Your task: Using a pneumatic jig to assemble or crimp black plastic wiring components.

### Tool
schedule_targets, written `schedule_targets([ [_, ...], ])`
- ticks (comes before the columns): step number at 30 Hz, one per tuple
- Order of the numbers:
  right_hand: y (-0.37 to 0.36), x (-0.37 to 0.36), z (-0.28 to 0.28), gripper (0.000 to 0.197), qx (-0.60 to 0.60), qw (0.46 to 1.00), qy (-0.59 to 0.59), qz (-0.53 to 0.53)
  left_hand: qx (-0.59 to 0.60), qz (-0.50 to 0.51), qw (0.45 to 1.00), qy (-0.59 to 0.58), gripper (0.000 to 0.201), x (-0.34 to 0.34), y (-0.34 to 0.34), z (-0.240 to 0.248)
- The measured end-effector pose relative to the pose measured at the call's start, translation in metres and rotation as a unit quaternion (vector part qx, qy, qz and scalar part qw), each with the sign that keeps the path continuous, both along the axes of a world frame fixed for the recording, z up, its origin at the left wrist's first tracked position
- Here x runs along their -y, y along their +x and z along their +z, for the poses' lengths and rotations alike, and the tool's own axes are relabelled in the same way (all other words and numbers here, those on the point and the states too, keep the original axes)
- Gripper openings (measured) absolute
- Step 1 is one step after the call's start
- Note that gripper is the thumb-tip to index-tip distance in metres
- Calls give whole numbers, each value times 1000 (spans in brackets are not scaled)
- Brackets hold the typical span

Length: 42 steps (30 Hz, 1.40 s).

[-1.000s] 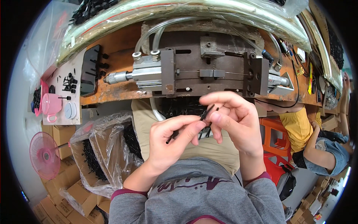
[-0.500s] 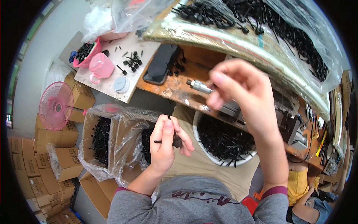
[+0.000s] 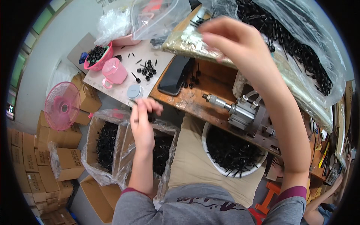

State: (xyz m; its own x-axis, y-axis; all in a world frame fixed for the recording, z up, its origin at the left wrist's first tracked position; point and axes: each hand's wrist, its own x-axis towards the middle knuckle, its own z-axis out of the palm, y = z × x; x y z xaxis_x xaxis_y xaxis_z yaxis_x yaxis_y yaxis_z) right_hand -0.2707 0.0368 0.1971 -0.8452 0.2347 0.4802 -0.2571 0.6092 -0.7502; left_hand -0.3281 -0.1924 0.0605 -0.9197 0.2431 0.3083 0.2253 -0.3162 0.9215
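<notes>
My left hand (image 3: 143,120) is raised above the plastic-lined cartons, thumb and fingers drawn together. A dark bit shows beneath its fingers, too covered to name. Smeared by motion, my right hand (image 3: 234,37) reaches over the near edge of a plastic-covered tray at the far side of the bench. Thin black parts with knobbed ends (image 3: 258,18) are heaped there, some close to its fingertips; whether it grips one is hidden. Below my right forearm, a metal bench device (image 3: 242,114) with a cylindrical tip sits on the wooden bench (image 3: 180,103).
A white tub (image 3: 207,150) of black parts rests by my lap. Two lined cartons (image 3: 122,144) of black parts stand at left. The side table holds a phone (image 3: 175,77), a pink lidded cup (image 3: 114,71) and a pink basket (image 3: 99,60). A pink fan (image 3: 63,107) stands far left.
My right hand has moved up and away from the device tip to the far heap. My left hand has shifted left and up. The view has turned slightly.
</notes>
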Motion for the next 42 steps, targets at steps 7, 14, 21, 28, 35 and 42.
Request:
schedule_targets([
  [7, 142, 16, -52, 9, 120, 959, -256, -9, 88, -105, 977, -164, 16, -52, -88, -2],
  [14, 205, 38, -102, 9, 103, 930, -352, -37, -7, -108, 949, -296, 34, -110, -143, -12],
  [21, 232, 54, -136, 14, 14, 909, -407, -90, -217, 26, 878, -426, 36, -98, -202, -36],
  [28, 230, 65, -145, 16, -14, 898, -431, -82, -233, 121, 766, -587, 51, -105, -215, -34],
  [35, 238, 65, -150, 17, -24, 890, -447, -87, -242, 134, 704, -654, 55, -108, -235, -40],
  [42, 243, 67, -152, 20, -47, 875, -472, -99, -268, 160, 753, -580, 54, -54, -232, -8],
])
